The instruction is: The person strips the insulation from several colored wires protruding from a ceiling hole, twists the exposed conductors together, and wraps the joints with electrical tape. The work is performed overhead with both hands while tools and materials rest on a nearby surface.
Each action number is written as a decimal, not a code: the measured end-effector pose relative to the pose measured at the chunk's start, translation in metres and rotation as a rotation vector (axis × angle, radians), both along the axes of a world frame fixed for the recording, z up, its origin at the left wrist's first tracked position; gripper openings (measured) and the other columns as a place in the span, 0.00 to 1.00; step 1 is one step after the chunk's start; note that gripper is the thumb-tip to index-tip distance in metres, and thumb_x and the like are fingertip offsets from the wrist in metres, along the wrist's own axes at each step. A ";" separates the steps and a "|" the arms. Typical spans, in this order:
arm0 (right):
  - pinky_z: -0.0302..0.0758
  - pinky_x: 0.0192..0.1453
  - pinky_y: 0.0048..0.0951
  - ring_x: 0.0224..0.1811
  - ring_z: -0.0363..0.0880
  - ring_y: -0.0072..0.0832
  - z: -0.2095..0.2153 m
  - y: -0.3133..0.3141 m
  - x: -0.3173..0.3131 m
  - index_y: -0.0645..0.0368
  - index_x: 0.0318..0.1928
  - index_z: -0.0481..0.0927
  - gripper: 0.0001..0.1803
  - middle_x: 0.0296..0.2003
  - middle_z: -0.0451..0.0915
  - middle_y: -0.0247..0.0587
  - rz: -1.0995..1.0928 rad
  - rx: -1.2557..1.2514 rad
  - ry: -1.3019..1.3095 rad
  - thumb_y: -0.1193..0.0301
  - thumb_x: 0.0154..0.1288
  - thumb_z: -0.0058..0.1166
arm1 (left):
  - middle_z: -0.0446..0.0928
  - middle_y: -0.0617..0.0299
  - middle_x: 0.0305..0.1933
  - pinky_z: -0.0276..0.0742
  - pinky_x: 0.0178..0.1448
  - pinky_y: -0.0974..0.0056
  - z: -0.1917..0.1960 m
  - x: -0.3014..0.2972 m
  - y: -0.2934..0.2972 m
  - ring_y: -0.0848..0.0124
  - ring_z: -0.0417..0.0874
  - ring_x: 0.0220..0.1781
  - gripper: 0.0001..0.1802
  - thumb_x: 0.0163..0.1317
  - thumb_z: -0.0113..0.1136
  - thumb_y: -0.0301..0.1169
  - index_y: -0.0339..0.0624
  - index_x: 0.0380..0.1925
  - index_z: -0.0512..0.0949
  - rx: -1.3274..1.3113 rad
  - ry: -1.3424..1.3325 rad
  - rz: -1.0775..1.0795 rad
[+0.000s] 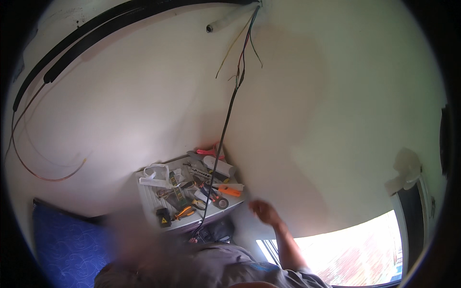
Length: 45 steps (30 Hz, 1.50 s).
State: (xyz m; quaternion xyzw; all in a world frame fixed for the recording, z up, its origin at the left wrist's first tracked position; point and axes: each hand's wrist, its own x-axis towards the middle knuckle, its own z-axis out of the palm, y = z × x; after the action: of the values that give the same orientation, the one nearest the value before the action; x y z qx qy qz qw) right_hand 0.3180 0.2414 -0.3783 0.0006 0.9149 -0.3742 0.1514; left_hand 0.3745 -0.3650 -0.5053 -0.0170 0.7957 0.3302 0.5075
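Tools lay heaped on the white slatted panel (144, 194), my landmark for everything else: orange-handled pliers (184, 212) near its lower edge, a roll of dark tape (222, 203) toward its right corner, an orange utility knife (229, 191) just above that roll. A thin black cable (225, 122) hung down the cream wall (120, 105) from a bundle of loose coloured wires (244, 48) high above the panel, crossing the tool heap and ending below the panel's lower edge. I saw a right hand (263, 211) raised just right of the panel, near the tape roll, touching nothing; it was blurred, so I could not tell how far its fingers were spread. No left hand showed. A blue patterned cloth (67, 245) lay well left of the panel and below it, and a bright window (355, 254) sat far to its lower right.
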 end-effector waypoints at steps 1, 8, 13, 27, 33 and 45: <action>0.78 0.64 0.44 0.56 0.84 0.46 0.038 -0.012 -0.038 0.58 0.62 0.81 0.20 0.53 0.85 0.55 -0.019 -0.103 0.258 0.61 0.83 0.46 | 0.86 0.63 0.39 0.81 0.50 0.62 0.015 -0.015 0.008 0.72 0.87 0.42 0.19 0.77 0.57 0.43 0.39 0.47 0.85 0.082 -0.025 -0.102; 0.86 0.55 0.38 0.52 0.84 0.33 0.321 -0.073 -0.236 0.63 0.63 0.77 0.25 0.49 0.84 0.46 -0.166 -1.011 0.622 0.54 0.86 0.45 | 0.88 0.62 0.41 0.82 0.53 0.64 0.181 -0.123 0.119 0.73 0.87 0.45 0.13 0.75 0.61 0.38 0.41 0.50 0.85 0.556 0.642 -0.241; 0.86 0.55 0.40 0.50 0.83 0.41 0.382 -0.064 -0.308 0.68 0.56 0.79 0.21 0.46 0.82 0.47 -0.014 -1.578 0.047 0.61 0.86 0.43 | 0.87 0.59 0.48 0.82 0.55 0.63 0.225 -0.119 0.162 0.72 0.87 0.48 0.14 0.77 0.60 0.34 0.37 0.53 0.84 0.674 0.534 -0.117; 0.88 0.50 0.33 0.50 0.82 0.38 0.377 -0.065 -0.296 0.69 0.45 0.82 0.16 0.39 0.83 0.44 0.355 -2.084 -0.134 0.65 0.83 0.51 | 0.86 0.62 0.42 0.81 0.50 0.67 0.158 -0.082 0.138 0.76 0.84 0.43 0.17 0.77 0.61 0.38 0.36 0.55 0.85 0.667 0.346 -0.006; 0.86 0.43 0.30 0.42 0.82 0.32 0.364 -0.074 -0.295 0.60 0.36 0.82 0.15 0.32 0.82 0.39 0.410 -2.043 -0.022 0.64 0.82 0.54 | 0.85 0.62 0.44 0.81 0.52 0.66 0.151 -0.079 0.146 0.76 0.85 0.44 0.16 0.77 0.61 0.35 0.35 0.55 0.84 0.708 0.302 0.022; 0.74 0.29 0.32 0.25 0.73 0.24 0.371 -0.123 -0.296 0.52 0.30 0.70 0.17 0.26 0.71 0.30 -0.162 -0.875 0.442 0.61 0.76 0.56 | 0.85 0.63 0.43 0.80 0.53 0.66 0.145 -0.066 0.147 0.77 0.85 0.43 0.16 0.75 0.60 0.36 0.37 0.54 0.85 0.601 0.375 -0.094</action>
State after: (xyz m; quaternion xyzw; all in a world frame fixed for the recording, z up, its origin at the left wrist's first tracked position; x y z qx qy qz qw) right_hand 0.0219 0.1179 -0.0073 -0.0711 0.6792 -0.7250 -0.0895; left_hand 0.3084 -0.2177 -0.3608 0.2306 0.7422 0.5232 0.3496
